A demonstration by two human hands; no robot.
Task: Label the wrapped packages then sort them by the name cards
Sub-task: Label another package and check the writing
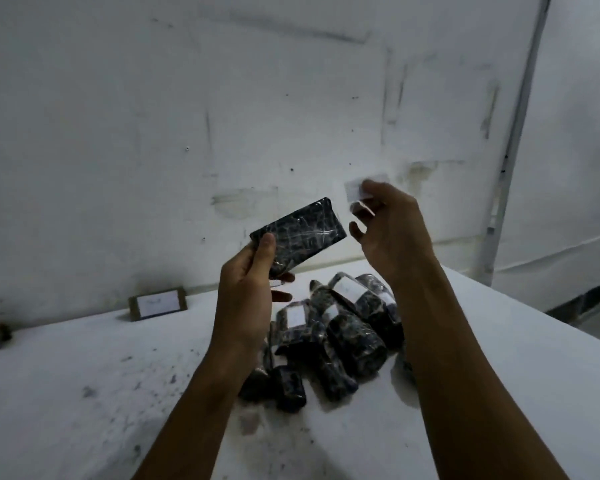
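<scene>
White table (pixel 499 341), dark smudges near front; scuffed white wall (pixel 187 116) behind; vertical pipe (pixel 520 133) right.

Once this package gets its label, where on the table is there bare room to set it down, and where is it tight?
Bare table runs between the pile of packages and the name card by the wall, smudged but free. Another bare strip lies right of the pile, toward the table's right edge. It is crowded under both forearms, where packages overlap. The left hand grips the unlabelled package; the right hand pinches the label.

white labels (pixel 297 315) and name cards (pixel 158 302), writing too blurred to read
</scene>
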